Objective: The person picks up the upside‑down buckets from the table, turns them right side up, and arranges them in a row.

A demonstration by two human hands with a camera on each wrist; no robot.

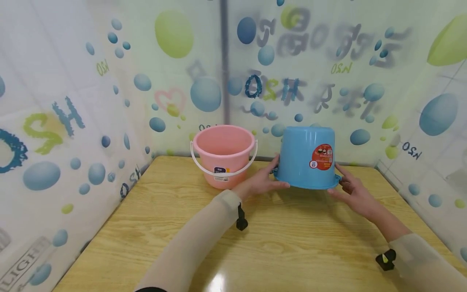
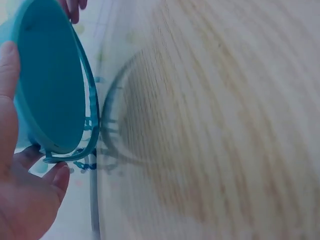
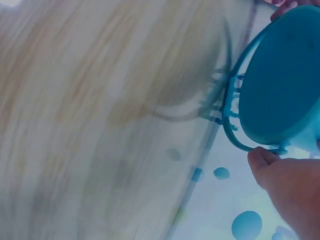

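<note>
A blue bucket (image 1: 297, 154) is held upside down over the table, its base upward and a red label on its side. My left hand (image 1: 260, 180) grips the rim on the left, thumb on the near side. On the opposite side my right hand (image 1: 355, 196) holds the rim by the handle joint. In the left wrist view the bucket's dark open mouth (image 2: 52, 75) faces the tabletop, with the blue handle (image 2: 94, 105) hanging toward the wood. To the left, a pink bucket (image 1: 224, 162) stands upright, its white handle lowered across the front.
The wood-grain table (image 1: 175, 219) runs up to a white curtain (image 1: 204, 52) printed with blue and green bubbles, which closes in the back and both sides. The pink bucket is close to my left hand, near the table's back edge.
</note>
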